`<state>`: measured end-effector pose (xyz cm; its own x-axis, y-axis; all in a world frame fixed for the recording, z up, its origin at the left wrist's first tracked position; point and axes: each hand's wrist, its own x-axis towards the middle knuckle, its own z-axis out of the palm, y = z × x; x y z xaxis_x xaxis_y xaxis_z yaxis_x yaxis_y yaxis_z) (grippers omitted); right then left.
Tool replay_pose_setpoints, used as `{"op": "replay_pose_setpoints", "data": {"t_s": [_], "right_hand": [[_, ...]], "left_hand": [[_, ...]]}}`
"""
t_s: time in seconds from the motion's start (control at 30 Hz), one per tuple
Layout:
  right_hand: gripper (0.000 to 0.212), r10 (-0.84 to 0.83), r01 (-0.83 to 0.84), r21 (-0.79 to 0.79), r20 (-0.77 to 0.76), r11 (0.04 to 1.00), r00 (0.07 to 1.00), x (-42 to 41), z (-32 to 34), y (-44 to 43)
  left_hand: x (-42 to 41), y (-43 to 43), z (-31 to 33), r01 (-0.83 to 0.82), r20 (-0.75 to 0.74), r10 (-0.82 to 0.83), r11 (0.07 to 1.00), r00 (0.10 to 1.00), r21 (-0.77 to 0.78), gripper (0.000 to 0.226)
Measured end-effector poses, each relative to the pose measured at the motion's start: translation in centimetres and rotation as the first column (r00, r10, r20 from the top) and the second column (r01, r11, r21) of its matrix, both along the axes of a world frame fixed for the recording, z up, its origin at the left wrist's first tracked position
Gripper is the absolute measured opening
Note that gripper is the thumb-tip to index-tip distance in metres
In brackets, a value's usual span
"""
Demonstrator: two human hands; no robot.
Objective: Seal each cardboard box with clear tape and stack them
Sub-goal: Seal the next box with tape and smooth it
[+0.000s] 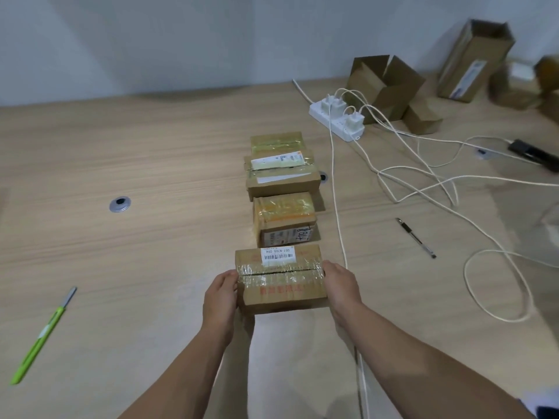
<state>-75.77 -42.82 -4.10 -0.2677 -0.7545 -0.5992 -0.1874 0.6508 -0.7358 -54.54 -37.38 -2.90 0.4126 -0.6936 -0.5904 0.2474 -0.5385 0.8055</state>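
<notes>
Several small cardboard boxes stand in a row down the middle of the wooden table. The nearest box (279,278) has a white barcode label and wrinkled clear tape across its centre seam. My left hand (220,297) grips its left end and my right hand (341,290) grips its right end. Behind it sits a taller taped box (284,217) with an orange-striped top. Further back are a wide box (281,173) with a white label and the farthest taped box (276,142). No tape roll is in view.
A green utility knife (40,334) lies at the front left. A black pen (416,237) lies to the right among white cables (423,182) running from a power strip (335,120). Open empty boxes (387,86) stand at the back right. A round grommet (120,204) sits left.
</notes>
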Motion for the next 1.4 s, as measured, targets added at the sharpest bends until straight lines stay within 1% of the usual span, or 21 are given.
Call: {"op": "replay_pose_setpoints", "data": {"t_s": [0.07, 0.17, 0.3, 0.43, 0.53, 0.63, 0.7, 0.83, 1.03, 1.13, 1.23, 1.3, 1.4], "right_hand": [[0.041, 0.016, -0.016, -0.008, -0.046, 1.000, 0.999, -0.5, 0.0, -1.0], [0.051, 0.029, -0.029, 0.007, -0.074, 1.000, 0.997, -0.9, -0.3, -2.4], [0.061, 0.022, -0.021, 0.005, -0.054, 1.000, 0.998, -1.0, -0.3, -3.8], [0.056, -0.022, 0.022, -0.008, 0.018, 1.000, 1.000, -0.2, 0.7, -4.6], [0.074, -0.034, 0.035, -0.002, 0.024, 0.999, 0.999, 0.2, 0.5, -5.1], [0.081, -0.032, 0.032, 0.002, 0.009, 0.999, 0.999, 0.6, 0.2, -6.0], [0.077, -0.035, 0.035, -0.002, 0.010, 0.999, 0.999, 0.8, 0.5, -6.6], [0.072, -0.010, 0.010, -0.003, -0.038, 1.000, 0.999, 0.9, -0.1, -7.9], [0.064, 0.001, -0.002, -0.028, -0.052, 1.000, 0.999, 1.2, -1.4, -9.1], [0.058, -0.004, 0.002, -0.036, -0.054, 0.999, 0.999, 1.4, -1.0, -9.0], [0.054, -0.015, 0.010, -0.071, -0.066, 0.997, 0.998, 1.4, -0.4, -8.4], [0.047, -0.055, 0.046, -0.110, -0.085, 0.993, 0.995, 1.2, -0.2, -7.8], [0.029, -0.076, 0.062, -0.100, -0.147, 0.993, 0.986, 0.5, -0.2, -5.9]], "left_hand": [[-0.8, -1.1, 0.0, 0.003, 0.009, -0.003, 1.000, 1.000, -0.004, 0.025], [-1.8, -2.3, 0.2, 0.001, 0.009, -0.001, 1.000, 1.000, 0.003, 0.025], [-2.0, -3.1, 0.0, -0.012, 0.023, 0.012, 1.000, 1.000, 0.020, 0.033], [-1.9, -3.7, 0.0, -0.027, 0.017, 0.027, 1.000, 0.999, 0.012, 0.036], [-1.9, -4.4, 0.2, -0.044, 0.008, 0.044, 0.999, 0.999, -0.002, 0.035], [-1.7, -5.4, 0.3, -0.058, 0.002, 0.058, 0.998, 0.998, -0.004, 0.035], [-1.4, -6.2, 0.2, -0.058, 0.005, 0.058, 0.998, 0.998, -0.004, 0.034], [-1.0, -7.7, 0.2, -0.040, 0.014, 0.040, 0.999, 0.999, -0.010, 0.034], [-0.8, -8.9, 0.2, -0.041, 0.013, 0.042, 0.999, 0.999, -0.036, 0.022], [-0.6, -8.9, 0.0, -0.030, 0.022, 0.031, 0.999, 0.999, -0.039, 0.025], [-0.2, -8.4, -0.2, -0.015, 0.031, 0.016, 0.999, 0.999, -0.030, 0.036], [-0.1, -7.8, -0.3, -0.013, 0.042, 0.014, 1.000, 0.999, -0.025, 0.042], [0.1, -6.0, -0.4, -0.038, 0.046, 0.038, 0.999, 0.998, -0.020, 0.038]]}}
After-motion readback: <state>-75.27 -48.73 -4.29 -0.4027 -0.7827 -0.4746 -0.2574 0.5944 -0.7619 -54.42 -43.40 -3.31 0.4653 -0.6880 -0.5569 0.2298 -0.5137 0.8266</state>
